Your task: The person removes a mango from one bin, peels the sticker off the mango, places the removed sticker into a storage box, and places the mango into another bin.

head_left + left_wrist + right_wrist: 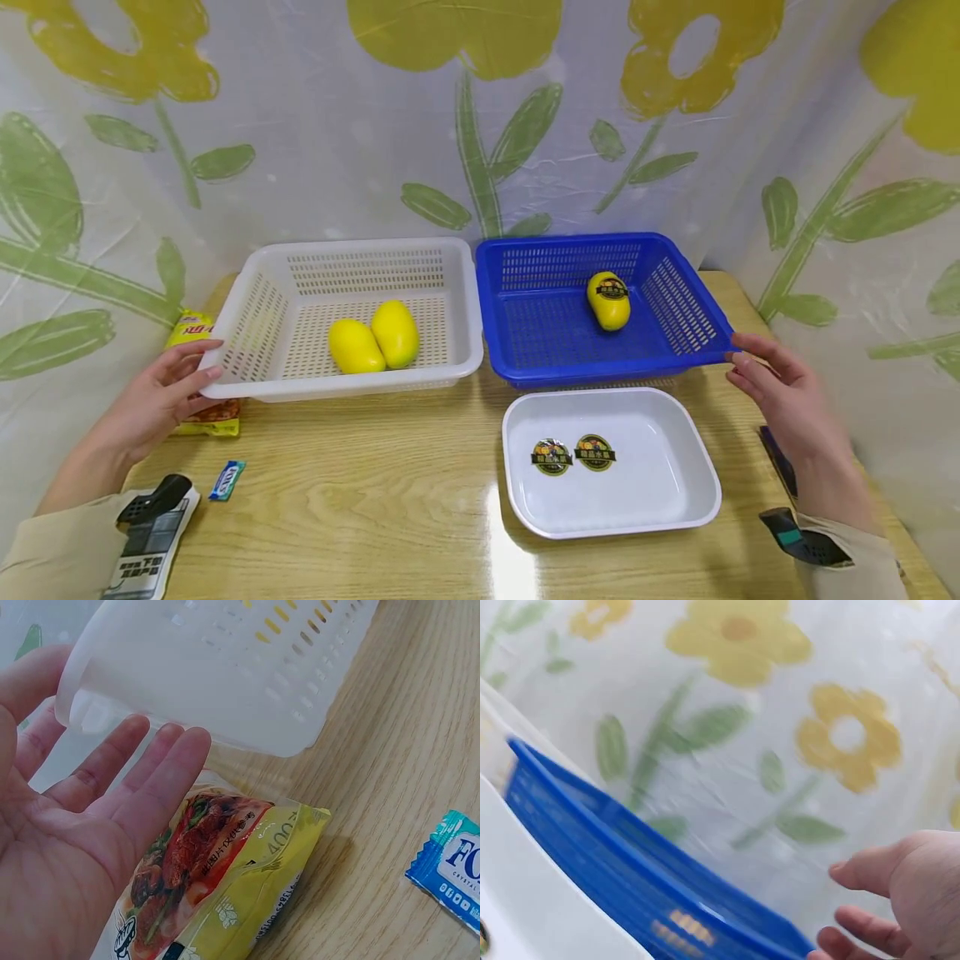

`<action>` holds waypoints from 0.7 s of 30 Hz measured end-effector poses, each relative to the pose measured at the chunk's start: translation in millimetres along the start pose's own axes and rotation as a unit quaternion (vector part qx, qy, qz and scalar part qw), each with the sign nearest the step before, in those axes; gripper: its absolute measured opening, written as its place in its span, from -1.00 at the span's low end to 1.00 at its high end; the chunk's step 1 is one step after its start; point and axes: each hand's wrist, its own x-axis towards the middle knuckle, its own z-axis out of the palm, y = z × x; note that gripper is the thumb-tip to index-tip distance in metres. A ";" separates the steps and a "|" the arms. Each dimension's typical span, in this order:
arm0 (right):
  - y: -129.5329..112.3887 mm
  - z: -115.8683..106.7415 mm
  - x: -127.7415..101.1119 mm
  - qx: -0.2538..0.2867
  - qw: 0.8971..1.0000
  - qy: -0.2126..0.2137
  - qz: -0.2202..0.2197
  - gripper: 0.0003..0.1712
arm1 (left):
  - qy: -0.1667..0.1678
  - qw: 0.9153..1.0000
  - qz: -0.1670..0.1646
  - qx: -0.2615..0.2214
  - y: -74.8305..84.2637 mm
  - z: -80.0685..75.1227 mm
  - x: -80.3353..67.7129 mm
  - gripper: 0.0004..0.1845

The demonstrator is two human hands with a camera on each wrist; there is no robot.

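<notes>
Your spread left hand (167, 385) touches the white basket (337, 387); right of it, your spread right hand (789, 393) touches the blue basket (600, 368).

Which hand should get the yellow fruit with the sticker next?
Probably the right hand: it's beside the blue basket holding that fruit. The left hand is at the white basket.

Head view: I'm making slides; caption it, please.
Left hand at rectangular white plastic basket, right hand at rectangular blue plastic basket.
</notes>
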 end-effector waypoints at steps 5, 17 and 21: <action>3.6 -28.1 3.5 -0.049 0.995 0.080 0.039 -0.68 | -0.009 1.000 0.009 -0.018 -0.9 -1.1 -0.9 -0.57; 21.5 -44.1 30.9 -0.181 0.979 0.024 0.094 -0.45 | -0.006 1.000 0.002 -0.006 0.5 -0.4 -0.2 -0.56; 25.7 -42.6 37.5 -0.162 0.981 0.014 0.108 -0.44 | -0.008 1.000 0.003 -0.008 -0.1 -0.1 -0.2 -0.56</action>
